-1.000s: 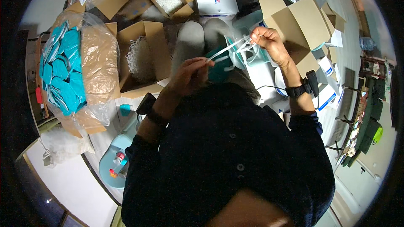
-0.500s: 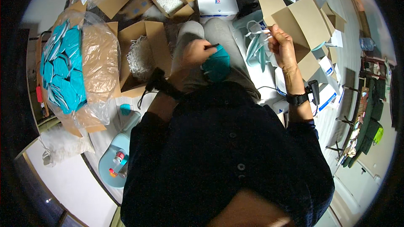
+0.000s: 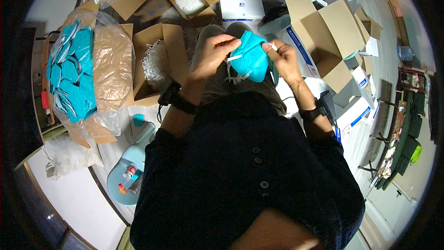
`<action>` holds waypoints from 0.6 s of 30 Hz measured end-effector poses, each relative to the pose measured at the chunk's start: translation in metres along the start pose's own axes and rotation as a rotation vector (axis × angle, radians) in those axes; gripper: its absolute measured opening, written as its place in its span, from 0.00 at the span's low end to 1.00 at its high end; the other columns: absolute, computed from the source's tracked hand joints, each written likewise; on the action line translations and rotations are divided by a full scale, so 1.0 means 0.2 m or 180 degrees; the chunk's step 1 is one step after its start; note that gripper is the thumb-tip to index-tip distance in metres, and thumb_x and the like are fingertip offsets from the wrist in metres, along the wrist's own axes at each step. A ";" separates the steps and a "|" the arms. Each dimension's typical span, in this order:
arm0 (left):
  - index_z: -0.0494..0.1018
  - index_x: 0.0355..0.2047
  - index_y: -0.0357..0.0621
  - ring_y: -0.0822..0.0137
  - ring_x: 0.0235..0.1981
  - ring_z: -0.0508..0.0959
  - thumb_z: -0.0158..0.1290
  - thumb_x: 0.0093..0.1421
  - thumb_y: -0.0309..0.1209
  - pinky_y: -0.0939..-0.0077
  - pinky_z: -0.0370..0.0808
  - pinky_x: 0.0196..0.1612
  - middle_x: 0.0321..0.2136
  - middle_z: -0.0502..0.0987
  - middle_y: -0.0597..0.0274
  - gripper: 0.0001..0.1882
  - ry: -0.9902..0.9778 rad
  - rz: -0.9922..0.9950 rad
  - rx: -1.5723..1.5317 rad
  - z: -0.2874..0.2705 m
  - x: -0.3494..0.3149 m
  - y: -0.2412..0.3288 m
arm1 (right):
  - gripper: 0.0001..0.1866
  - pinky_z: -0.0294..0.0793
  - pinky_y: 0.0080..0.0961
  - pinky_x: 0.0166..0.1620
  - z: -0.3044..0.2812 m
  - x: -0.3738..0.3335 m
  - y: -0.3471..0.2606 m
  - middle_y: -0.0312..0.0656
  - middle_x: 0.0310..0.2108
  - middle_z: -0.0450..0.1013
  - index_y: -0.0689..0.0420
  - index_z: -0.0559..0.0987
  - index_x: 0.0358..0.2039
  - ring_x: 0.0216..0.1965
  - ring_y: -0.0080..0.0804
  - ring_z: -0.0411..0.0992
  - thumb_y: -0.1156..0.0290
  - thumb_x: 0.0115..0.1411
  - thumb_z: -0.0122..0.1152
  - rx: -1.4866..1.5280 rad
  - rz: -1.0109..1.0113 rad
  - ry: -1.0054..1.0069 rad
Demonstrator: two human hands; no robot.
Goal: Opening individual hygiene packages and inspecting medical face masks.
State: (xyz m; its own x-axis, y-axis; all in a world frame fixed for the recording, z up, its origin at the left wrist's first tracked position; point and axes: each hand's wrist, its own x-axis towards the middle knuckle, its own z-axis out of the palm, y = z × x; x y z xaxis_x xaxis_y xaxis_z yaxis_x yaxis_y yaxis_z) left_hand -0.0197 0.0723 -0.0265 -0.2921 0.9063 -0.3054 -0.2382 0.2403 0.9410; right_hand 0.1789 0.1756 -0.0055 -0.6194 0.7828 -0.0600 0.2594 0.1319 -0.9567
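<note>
A teal face mask (image 3: 249, 60) with white straps is held up above my lap, between my two hands. My left hand (image 3: 215, 54) pinches the mask's upper left edge between thumb and fingers. On the other side, my right hand (image 3: 284, 61) is closed at the mask's right edge, the thumb on its face and a bit of white strap by the fingertips. Loose white straps (image 3: 237, 78) dangle under the mask. My knees are behind it.
At left, a plastic-lined carton holds a pile of teal masks (image 3: 69, 74). Beside it stands a carton of white straps (image 3: 155, 65). An open carton (image 3: 323, 41) is at right, among white boxes (image 3: 241, 7). A light-blue stool (image 3: 121, 176) carrying a bottle is at lower left.
My right hand has come in from the right, where it held several masks by their straps, to the mask in my left hand. That mask is now raised and turned.
</note>
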 end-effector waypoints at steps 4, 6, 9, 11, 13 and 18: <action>0.77 0.32 0.37 0.81 0.24 0.67 0.56 0.61 0.41 0.84 0.63 0.27 0.22 0.72 0.73 0.17 -0.0100 -0.0144 0.0454 0.01 -0.06 0.06 | 0.19 0.50 0.19 0.20 -0.02 0.07 -0.08 0.24 0.14 0.59 0.57 0.71 0.15 0.18 0.12 0.52 0.65 0.61 0.60 0.0206 0.0124 0.0205; 0.77 0.32 0.38 0.81 0.25 0.65 0.56 0.61 0.43 0.84 0.62 0.27 0.21 0.70 0.74 0.17 -0.0307 -0.0201 0.0866 0.02 -0.07 0.07 | 0.19 0.50 0.19 0.20 -0.07 0.10 -0.05 0.23 0.14 0.59 0.55 0.71 0.14 0.17 0.13 0.52 0.65 0.61 0.60 0.0300 0.0215 0.0218; 0.78 0.33 0.38 0.81 0.26 0.68 0.57 0.60 0.40 0.84 0.65 0.29 0.24 0.73 0.72 0.15 -0.0825 0.0248 0.0337 0.05 -0.11 0.07 | 0.19 0.49 0.18 0.21 -0.11 0.13 -0.04 0.23 0.14 0.59 0.54 0.72 0.14 0.17 0.13 0.51 0.65 0.61 0.60 0.0497 0.0473 0.0129; 0.78 0.36 0.37 0.80 0.31 0.73 0.58 0.59 0.35 0.84 0.70 0.35 0.29 0.78 0.68 0.12 -0.1129 0.0355 -0.0043 0.08 -0.12 0.05 | 0.19 0.49 0.18 0.21 -0.12 0.13 -0.06 0.23 0.15 0.59 0.54 0.71 0.14 0.18 0.13 0.51 0.64 0.60 0.61 0.0505 0.0633 0.0110; 0.78 0.38 0.36 0.79 0.33 0.75 0.58 0.59 0.32 0.84 0.71 0.37 0.31 0.79 0.66 0.12 -0.1320 0.0285 -0.0346 0.10 -0.14 0.03 | 0.18 0.49 0.18 0.22 -0.12 0.13 -0.09 0.23 0.15 0.60 0.53 0.72 0.14 0.18 0.13 0.51 0.64 0.60 0.61 0.0565 0.0821 0.0021; 0.77 0.39 0.37 0.79 0.32 0.74 0.57 0.60 0.32 0.83 0.70 0.36 0.30 0.78 0.68 0.11 -0.1481 0.0072 -0.0177 0.07 -0.16 0.07 | 0.18 0.49 0.18 0.22 -0.16 0.13 -0.06 0.23 0.15 0.60 0.52 0.74 0.16 0.18 0.13 0.51 0.62 0.61 0.60 0.0530 0.0902 -0.0143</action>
State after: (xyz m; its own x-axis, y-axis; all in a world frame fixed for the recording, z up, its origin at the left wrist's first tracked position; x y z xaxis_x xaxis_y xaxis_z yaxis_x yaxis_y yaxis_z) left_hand -0.0002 0.0512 -0.0023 0.1456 0.9737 -0.1753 -0.2894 0.2114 0.9336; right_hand 0.1835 0.2146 0.0146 -0.5729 0.7461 -0.3392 0.3036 -0.1912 -0.9334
